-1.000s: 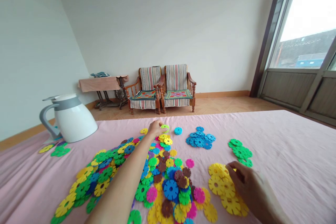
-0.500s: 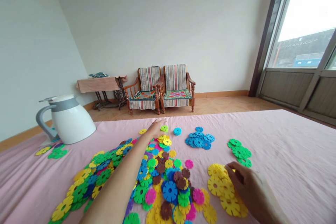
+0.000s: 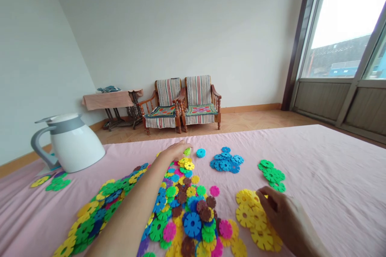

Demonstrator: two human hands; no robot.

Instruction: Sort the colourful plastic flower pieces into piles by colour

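Note:
My left hand [image 3: 176, 151] reaches across to the far side of the mixed pile. Its fingers stretch over a lime-green notched plastic disc [image 3: 187, 151], covering part of it. A light-blue disc [image 3: 200, 153] lies just to the right. My right hand [image 3: 279, 209] rests by the right edge of a group of yellow notched discs [image 3: 252, 216]. The fingers there are curled together, and whatever they pinch is hidden. Between my arms spreads a heap of multicoloured discs [image 3: 192, 224], running left under my left forearm.
Blue discs [image 3: 226, 163] and green discs [image 3: 274, 174] lie in separate groups on the pink cloth [image 3: 325, 172]. A white jug [image 3: 76, 144] stands at the left, near a few green and yellow discs [image 3: 58, 184]. Two wooden armchairs [image 3: 200, 96] stand beyond the table.
My left hand has moved slightly over the lime-green disc, which is now partly covered. My right hand stays by the yellow discs. The whole view has shifted a little.

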